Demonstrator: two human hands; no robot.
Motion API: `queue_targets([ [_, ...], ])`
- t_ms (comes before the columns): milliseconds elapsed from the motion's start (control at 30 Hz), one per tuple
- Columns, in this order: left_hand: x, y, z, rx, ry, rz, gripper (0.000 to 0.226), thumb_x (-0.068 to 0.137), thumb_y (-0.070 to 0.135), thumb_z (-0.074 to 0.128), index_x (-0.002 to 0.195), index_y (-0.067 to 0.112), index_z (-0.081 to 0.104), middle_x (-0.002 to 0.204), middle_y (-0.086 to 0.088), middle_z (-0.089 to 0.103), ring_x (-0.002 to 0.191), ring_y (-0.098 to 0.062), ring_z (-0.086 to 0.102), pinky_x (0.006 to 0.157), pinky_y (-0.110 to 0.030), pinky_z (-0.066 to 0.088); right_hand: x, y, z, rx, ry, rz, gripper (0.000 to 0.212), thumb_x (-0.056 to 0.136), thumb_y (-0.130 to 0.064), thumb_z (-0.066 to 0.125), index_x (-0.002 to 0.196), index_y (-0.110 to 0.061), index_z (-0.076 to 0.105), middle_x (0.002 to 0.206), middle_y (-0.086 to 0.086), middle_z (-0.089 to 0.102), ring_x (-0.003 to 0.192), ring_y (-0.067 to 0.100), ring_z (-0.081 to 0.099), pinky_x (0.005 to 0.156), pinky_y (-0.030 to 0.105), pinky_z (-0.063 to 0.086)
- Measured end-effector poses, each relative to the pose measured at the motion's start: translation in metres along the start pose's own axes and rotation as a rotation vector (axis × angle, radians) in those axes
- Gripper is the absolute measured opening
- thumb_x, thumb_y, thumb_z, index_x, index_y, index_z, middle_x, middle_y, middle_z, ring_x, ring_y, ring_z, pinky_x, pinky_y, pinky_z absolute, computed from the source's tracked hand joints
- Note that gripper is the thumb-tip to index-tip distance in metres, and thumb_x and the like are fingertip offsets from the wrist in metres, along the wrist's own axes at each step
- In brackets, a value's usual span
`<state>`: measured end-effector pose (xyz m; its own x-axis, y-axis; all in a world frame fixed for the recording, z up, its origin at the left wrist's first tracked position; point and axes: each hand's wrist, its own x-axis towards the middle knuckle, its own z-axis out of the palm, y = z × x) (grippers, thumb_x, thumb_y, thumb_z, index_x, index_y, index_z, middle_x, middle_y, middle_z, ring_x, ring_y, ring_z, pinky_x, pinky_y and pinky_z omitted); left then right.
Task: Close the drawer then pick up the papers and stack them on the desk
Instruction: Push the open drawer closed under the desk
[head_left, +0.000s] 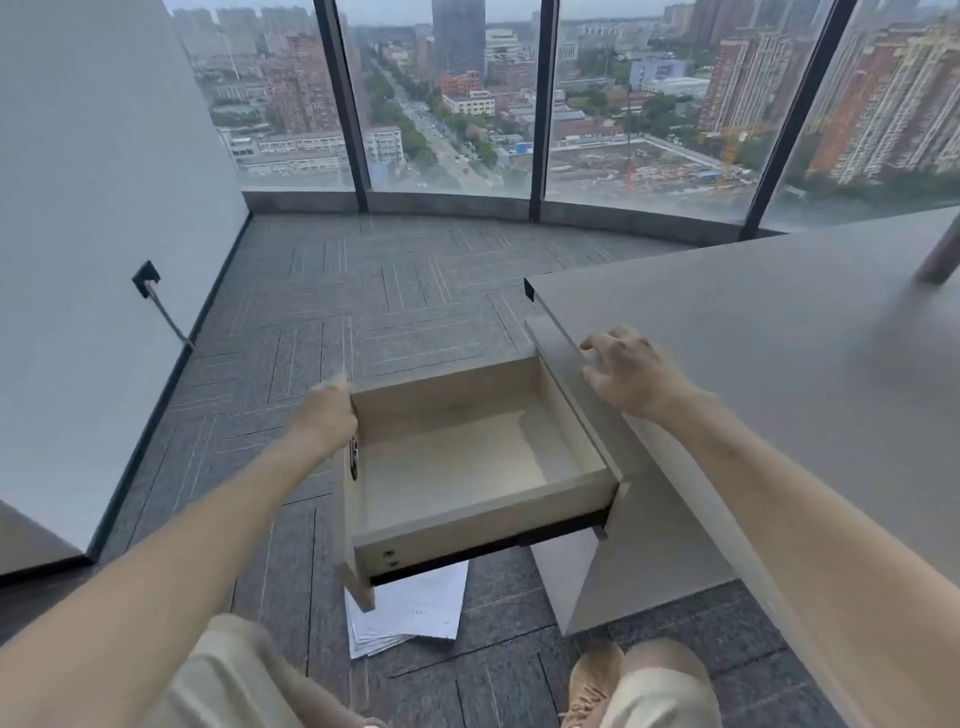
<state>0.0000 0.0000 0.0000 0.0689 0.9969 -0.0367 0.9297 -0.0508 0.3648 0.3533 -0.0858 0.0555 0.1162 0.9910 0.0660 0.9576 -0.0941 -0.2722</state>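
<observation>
Your left hand (326, 415) grips the open drawer's (467, 457) front; your right hand (631, 371) rests released, fingers spread, on the desk (779, 364) edge. The drawer partly hides the papers (415, 608) on the floor.

We find no readable text, label, brand or number anywhere. Papers (410, 608) on floor at 6 o'clock, below open drawer (467, 457), carry faint print, too small and blurred for us to read. Distant buildings (467, 104) through window at 12 o'clock show no legible signs.
</observation>
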Motion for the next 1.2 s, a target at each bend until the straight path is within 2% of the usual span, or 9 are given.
queue_targets([
  [67,0.011,-0.016,0.007,0.04,-0.013,-0.061,0.046,0.083,-0.005,0.048,0.129,0.0,0.046,0.121,-0.025,0.059,0.107,-0.038,0.058,0.082,-0.044,0.05,0.019,0.004,0.005,-0.04,0.024,0.004,0.049,0.097,-0.035,0.057,0.141,-0.014,0.055,0.141,0.017,0.054,0.132,0.038,0.05,0.11,0.045,0.039],
  [133,0.019,-0.037,0.021,0.018,-0.046,-0.126,0.035,0.082,0.0,0.052,0.117,0.0,0.055,0.117,-0.023,0.065,0.106,-0.037,0.061,0.085,-0.043,0.052,0.035,0.007,0.01,-0.078,0.024,0.014,0.056,0.096,-0.038,0.055,0.148,-0.017,0.048,0.151,0.018,0.046,0.142,0.037,0.04,0.117,0.046,0.03],
  [233,0.029,-0.047,0.03,-0.31,-0.137,-0.255,0.018,0.078,0.002,0.058,0.093,0.001,0.068,0.097,-0.022,0.073,0.088,-0.036,0.07,0.078,-0.046,0.06,0.054,0.014,0.017,-0.082,0.004,0.032,0.062,0.097,-0.044,0.049,0.155,-0.023,0.038,0.164,0.017,0.029,0.154,0.033,0.021,0.125,0.049,0.01],
  [300,0.029,-0.048,0.031,-0.525,-0.198,-0.34,0.025,0.082,-0.011,0.051,0.096,-0.002,0.07,0.094,-0.024,0.073,0.078,-0.034,0.07,0.074,-0.045,0.061,0.055,0.018,0.017,-0.05,-0.018,0.042,0.062,0.099,-0.046,0.046,0.156,-0.026,0.036,0.166,0.014,0.027,0.156,0.03,0.017,0.126,0.048,0.004],
  [433,0.025,-0.051,0.035,-0.69,-0.192,-0.362,0.041,0.086,-0.018,0.038,0.109,-0.002,0.069,0.1,-0.029,0.072,0.073,-0.031,0.069,0.064,-0.039,0.062,0.052,0.019,0.018,-0.02,-0.004,0.032,0.062,0.099,-0.045,0.048,0.156,-0.025,0.038,0.166,0.01,0.029,0.156,0.027,0.019,0.127,0.044,0.004],
  [700,0.023,-0.014,0.053,-0.757,-0.184,-0.387,0.048,0.085,-0.018,0.031,0.11,0.004,0.064,0.095,-0.029,0.072,0.071,-0.032,0.071,0.067,-0.038,0.062,0.053,0.022,0.02,0.015,0.025,0.028,0.061,0.095,-0.047,0.052,0.152,-0.025,0.046,0.162,0.011,0.037,0.155,0.028,0.023,0.127,0.049,0.008],
  [900,0.019,0.036,0.068,-0.811,-0.161,-0.388,0.046,0.083,-0.021,0.029,0.107,-0.001,0.062,0.074,-0.02,0.067,0.042,-0.017,0.067,0.041,-0.022,0.053,0.053,0.021,0.019,0.024,0.033,0.053,0.061,0.093,-0.051,0.052,0.15,-0.03,0.047,0.162,0.008,0.038,0.154,0.033,0.023,0.124,0.058,0.007],
  [1000,0.023,0.057,0.076,-0.867,-0.199,-0.394,0.047,0.083,-0.021,0.029,0.114,-0.005,0.061,0.077,-0.021,0.068,0.055,-0.025,0.067,0.044,-0.024,0.056,0.054,0.023,0.02,0.024,0.036,0.042,0.061,0.093,-0.053,0.052,0.15,-0.03,0.047,0.162,0.008,0.038,0.154,0.032,0.023,0.124,0.058,0.008],
  [1200,0.032,0.092,0.092,-0.945,-0.266,-0.357,0.042,0.085,-0.021,0.034,0.115,-0.004,0.057,0.075,-0.023,0.068,0.047,-0.02,0.069,0.046,-0.026,0.057,0.055,0.023,0.017,0.061,0.037,0.043,0.061,0.092,-0.053,0.055,0.148,-0.03,0.049,0.162,0.007,0.037,0.154,0.031,0.022,0.125,0.057,0.006],
])
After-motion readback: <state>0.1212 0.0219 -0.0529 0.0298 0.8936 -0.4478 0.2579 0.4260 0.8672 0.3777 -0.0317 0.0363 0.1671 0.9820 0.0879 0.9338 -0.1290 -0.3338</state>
